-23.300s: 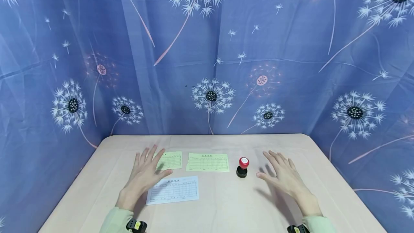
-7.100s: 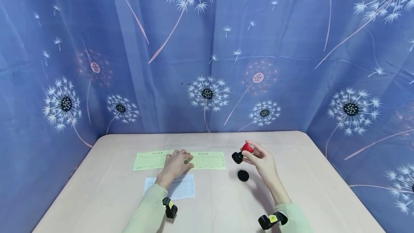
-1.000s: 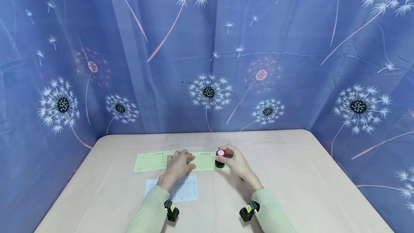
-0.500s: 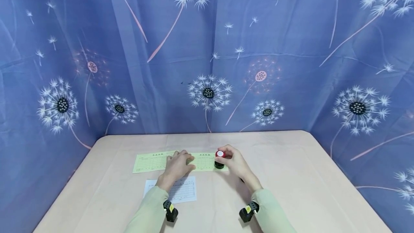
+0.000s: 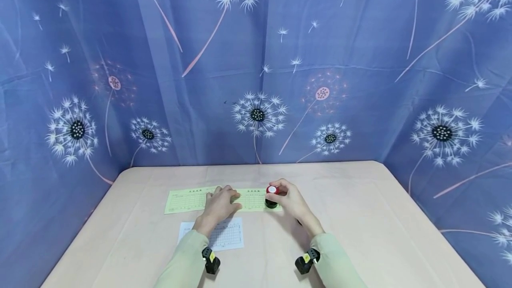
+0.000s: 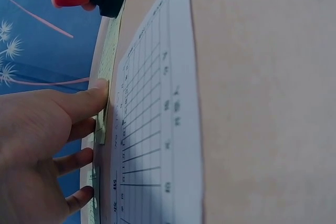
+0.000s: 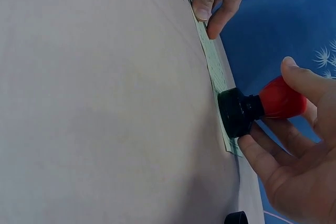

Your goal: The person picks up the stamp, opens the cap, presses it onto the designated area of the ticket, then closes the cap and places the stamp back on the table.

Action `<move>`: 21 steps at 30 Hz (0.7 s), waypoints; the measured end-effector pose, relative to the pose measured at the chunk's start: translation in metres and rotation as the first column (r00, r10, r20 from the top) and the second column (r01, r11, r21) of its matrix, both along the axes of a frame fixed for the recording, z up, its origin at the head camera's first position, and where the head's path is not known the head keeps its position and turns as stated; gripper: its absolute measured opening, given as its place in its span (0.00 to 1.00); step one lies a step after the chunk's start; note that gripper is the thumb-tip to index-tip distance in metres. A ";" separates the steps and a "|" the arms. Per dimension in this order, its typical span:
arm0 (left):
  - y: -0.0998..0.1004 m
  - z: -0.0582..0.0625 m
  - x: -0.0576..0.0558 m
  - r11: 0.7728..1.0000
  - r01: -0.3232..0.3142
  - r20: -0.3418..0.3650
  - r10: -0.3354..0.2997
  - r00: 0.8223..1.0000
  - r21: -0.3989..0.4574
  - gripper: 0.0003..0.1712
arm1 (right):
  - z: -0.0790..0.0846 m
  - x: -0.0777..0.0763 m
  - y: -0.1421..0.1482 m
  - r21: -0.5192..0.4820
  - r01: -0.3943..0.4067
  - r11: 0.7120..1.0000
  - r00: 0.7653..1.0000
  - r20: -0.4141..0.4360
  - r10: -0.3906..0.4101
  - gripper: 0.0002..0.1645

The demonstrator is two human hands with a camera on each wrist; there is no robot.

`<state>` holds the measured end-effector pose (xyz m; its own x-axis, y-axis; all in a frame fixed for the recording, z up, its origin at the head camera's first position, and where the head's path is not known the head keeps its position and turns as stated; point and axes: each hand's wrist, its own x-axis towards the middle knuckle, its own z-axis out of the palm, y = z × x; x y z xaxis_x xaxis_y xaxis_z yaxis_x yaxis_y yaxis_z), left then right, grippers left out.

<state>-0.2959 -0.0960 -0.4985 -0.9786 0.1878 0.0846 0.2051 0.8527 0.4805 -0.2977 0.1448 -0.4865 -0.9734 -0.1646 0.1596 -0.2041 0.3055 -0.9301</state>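
Note:
My right hand (image 5: 295,202) pinches the red knob of a black-based stamp (image 5: 271,204). In the head view the stamp stands upright on the right end of the right green form slip (image 5: 253,201). The right wrist view shows thumb and fingers around the stamp (image 7: 238,113), its black base against the slip. My left hand (image 5: 219,204) rests its fingertips on the green slips where they meet, fingers spread and slightly bent. The left green slip (image 5: 185,201) shows beyond that hand. Under the left wrist lies a pale blue form slip (image 5: 229,235), partly covered.
The stamp's round black cap (image 7: 236,217) lies on the pale tabletop (image 5: 360,234), nearly hidden behind the right wrist in the head view. A blue dandelion-print curtain (image 5: 216,123) closes off the back and sides.
The stamp stood capped at the right with both hands raised; later my right hand held it up uncapped. It now stands on the right green slip, nearly unmoved over the last second.

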 end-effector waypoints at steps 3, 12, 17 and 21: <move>0.000 0.001 0.000 1.000 -0.002 0.004 0.002 1.000 -0.001 0.19 | 0.000 0.000 0.000 -0.002 0.001 1.000 1.000 0.001 -0.001 0.21; 0.000 0.001 0.000 1.000 -0.001 0.000 0.001 1.000 0.000 0.19 | 0.000 0.000 -0.001 -0.020 -0.004 1.000 1.000 0.016 0.004 0.23; 0.000 0.001 0.000 1.000 0.001 0.003 -0.001 1.000 0.006 0.20 | -0.001 0.000 0.000 -0.026 -0.015 1.000 1.000 0.000 0.015 0.22; 0.000 0.002 0.001 1.000 0.000 0.003 0.000 1.000 0.007 0.20 | -0.001 0.001 0.001 -0.032 -0.021 0.999 1.000 -0.014 0.020 0.22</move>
<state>-0.2953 -0.0961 -0.4968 -0.9788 0.1872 0.0828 0.2036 0.8491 0.4875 -0.2965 0.1454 -0.4877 -0.9676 -0.1789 0.1783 -0.2227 0.2711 -0.9365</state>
